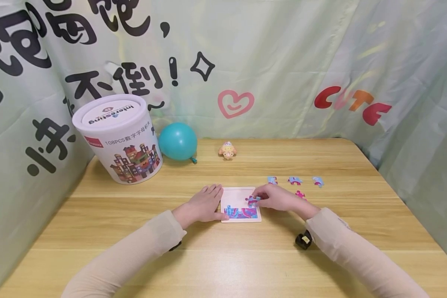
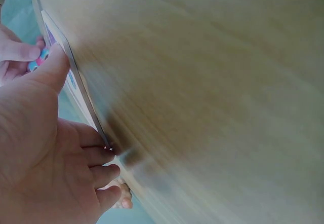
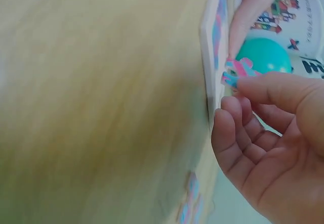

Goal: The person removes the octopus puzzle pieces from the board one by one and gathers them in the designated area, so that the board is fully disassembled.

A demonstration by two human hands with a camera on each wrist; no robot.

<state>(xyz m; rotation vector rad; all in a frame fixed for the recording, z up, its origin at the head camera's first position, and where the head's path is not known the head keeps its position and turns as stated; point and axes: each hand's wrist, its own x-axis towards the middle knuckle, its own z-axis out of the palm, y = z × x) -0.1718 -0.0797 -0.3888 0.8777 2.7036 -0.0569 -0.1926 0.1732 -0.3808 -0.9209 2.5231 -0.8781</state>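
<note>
A white puzzle tray (image 1: pixel 234 196) lies on the table, with joined blue, pink and purple pieces (image 1: pixel 241 213) along its near side. My left hand (image 1: pixel 205 205) rests at the tray's left edge, its thumb over the near left corner and its fingers extended; in the left wrist view, the hand (image 2: pixel 45 127) touches the tray's rim (image 2: pixel 83 89). Over the tray's right side, my right hand (image 1: pixel 277 196) pinches a blue and pink jigsaw piece (image 1: pixel 251 201). The right wrist view shows that piece (image 3: pixel 242 68) between thumb and fingers, tilted above the tray.
Loose jigsaw pieces lie beyond and right of the right hand, among them a blue one (image 1: pixel 318 181) and a pink one (image 1: pixel 300 194). Farther back stand a white bucket (image 1: pixel 121 140), a teal balloon (image 1: pixel 178 141) and a small figurine (image 1: pixel 227 150). A curtain hangs behind the table.
</note>
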